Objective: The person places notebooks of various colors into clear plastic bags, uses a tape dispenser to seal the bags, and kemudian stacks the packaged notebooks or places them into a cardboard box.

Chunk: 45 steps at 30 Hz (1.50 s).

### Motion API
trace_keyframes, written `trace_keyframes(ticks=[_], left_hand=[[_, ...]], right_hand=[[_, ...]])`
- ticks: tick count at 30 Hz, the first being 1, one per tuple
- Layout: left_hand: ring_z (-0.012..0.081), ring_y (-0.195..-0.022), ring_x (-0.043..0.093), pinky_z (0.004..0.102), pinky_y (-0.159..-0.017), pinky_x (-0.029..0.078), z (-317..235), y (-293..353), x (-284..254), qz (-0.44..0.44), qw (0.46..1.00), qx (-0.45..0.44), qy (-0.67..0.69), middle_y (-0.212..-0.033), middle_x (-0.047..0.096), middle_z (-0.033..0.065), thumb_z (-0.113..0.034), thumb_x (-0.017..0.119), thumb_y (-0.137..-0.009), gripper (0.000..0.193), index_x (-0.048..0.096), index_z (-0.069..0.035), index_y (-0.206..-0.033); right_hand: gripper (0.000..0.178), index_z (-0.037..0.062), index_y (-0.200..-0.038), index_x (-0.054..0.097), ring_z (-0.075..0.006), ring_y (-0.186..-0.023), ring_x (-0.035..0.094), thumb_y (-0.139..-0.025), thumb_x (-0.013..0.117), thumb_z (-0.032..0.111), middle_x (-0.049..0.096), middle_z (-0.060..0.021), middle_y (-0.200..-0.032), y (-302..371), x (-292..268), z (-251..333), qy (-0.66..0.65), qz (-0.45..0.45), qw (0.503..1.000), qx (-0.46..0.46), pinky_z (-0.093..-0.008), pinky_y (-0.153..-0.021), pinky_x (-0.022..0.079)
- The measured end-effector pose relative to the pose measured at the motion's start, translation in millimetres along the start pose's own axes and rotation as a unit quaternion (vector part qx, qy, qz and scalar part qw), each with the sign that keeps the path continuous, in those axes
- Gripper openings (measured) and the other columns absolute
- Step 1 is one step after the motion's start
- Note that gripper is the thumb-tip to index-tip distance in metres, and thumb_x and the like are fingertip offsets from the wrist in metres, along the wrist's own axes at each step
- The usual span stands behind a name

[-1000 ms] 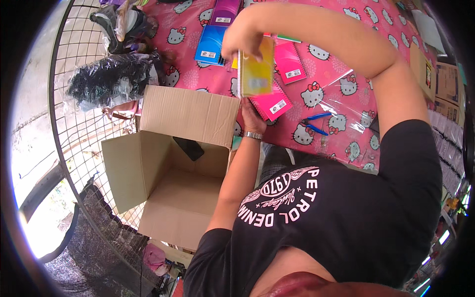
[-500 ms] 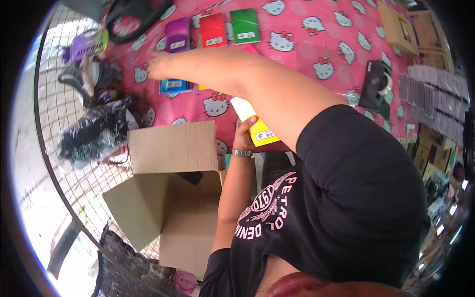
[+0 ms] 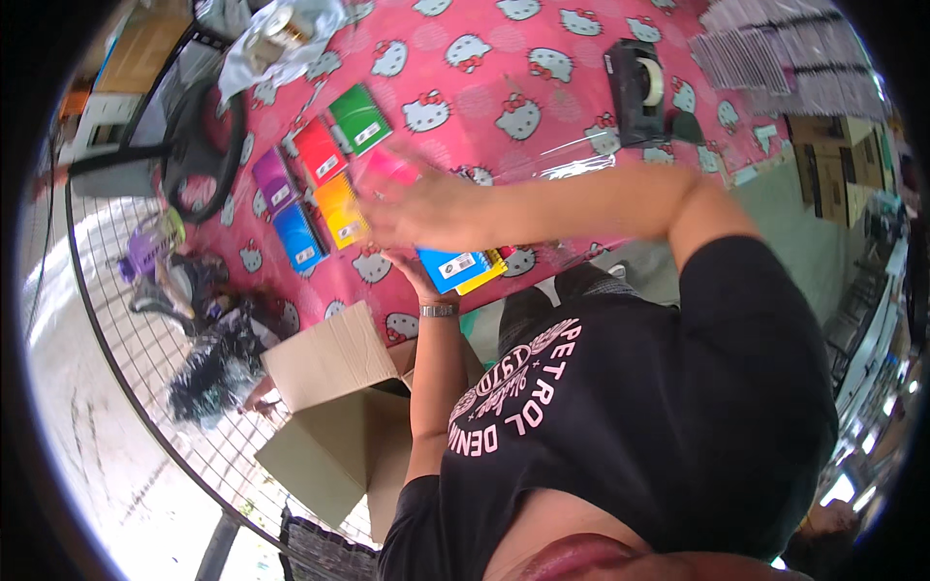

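- The right hand is blurred over the tabletop; I can't rightly tell whether its fingers are spread or pinching.
- Just beyond those fingers lies a pink notebook.
- Nearer the person, the left fingers clasp a blue notebook over a yellow notebook.
- Seems to be gathering notebooks; the next move likely calls for a firm pinch on the pink one.

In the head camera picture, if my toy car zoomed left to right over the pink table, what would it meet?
Purple notebook → red notebook → green notebook → blue notebook in the left hand → black tape dispenser → pale stacks.
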<state>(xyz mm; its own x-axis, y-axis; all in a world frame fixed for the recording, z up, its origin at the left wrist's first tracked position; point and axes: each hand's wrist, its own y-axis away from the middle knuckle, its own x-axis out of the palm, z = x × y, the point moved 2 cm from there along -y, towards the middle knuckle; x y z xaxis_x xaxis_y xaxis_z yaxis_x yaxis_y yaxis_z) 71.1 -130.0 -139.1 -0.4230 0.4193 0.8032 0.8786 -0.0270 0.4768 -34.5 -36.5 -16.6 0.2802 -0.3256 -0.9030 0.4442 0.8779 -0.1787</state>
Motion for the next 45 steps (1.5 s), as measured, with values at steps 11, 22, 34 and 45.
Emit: trace_keyframes(ticks=[11,22,34,45], left_hand=[[0.0208,-0.098,0.059,0.033,-0.084,0.051,58.3,-90.0,101.2,0.271,0.793,0.061,-0.543,-0.103,0.062,0.0097,0.005,0.069,-0.074,0.046,0.05,0.002,-0.116],[0.0238,-0.116,0.047,0.0366,-0.096,0.042,86.7,-128.0,84.6,0.253,0.724,0.148,-0.624,-0.126,0.044,0.0109,0.006,0.076,-0.057,0.093,0.025,-0.008,-0.134],[0.0183,-0.098,0.054,0.0313,-0.088,0.044,94.0,-139.9,58.2,0.256,0.736,0.149,-0.609,-0.106,0.054,0.0075,0.011,0.063,-0.062,0.063,0.038,-0.004,-0.118],[0.0206,-0.099,0.059,0.0328,-0.086,0.048,92.6,-143.4,67.8,0.273,0.679,0.174,-0.659,-0.106,0.059,0.0101,-0.001,0.077,-0.065,0.066,0.038,-0.002,-0.118]], right_hand=[[0.094,0.0142,-0.141,0.021,-0.0334,-0.122,0.044,-0.067,0.079,0.018,0.047,-0.0152,-0.129,187.6,20.7,-112.7,-0.333,-0.17,0.868,0.326,-0.0416,-0.101,0.035],[0.091,0.0119,-0.14,0.025,-0.0296,-0.125,0.042,-0.061,0.069,-0.004,0.044,-0.0131,-0.131,197.1,54.4,-129.2,-0.397,-0.327,0.833,0.207,-0.0388,-0.103,0.036],[0.066,0.0091,-0.123,0.037,-0.0246,-0.105,0.052,-0.064,0.067,0.003,0.051,-0.0101,-0.11,195.0,72.4,-140.1,-0.378,-0.362,0.82,0.232,-0.0353,-0.093,0.041],[0.068,0.007,-0.119,0.047,-0.0315,-0.101,0.055,-0.059,0.078,0.019,0.055,-0.0126,-0.11,165.7,-10.6,-115.2,0.009,-0.126,0.956,0.264,-0.0409,-0.09,0.043]])
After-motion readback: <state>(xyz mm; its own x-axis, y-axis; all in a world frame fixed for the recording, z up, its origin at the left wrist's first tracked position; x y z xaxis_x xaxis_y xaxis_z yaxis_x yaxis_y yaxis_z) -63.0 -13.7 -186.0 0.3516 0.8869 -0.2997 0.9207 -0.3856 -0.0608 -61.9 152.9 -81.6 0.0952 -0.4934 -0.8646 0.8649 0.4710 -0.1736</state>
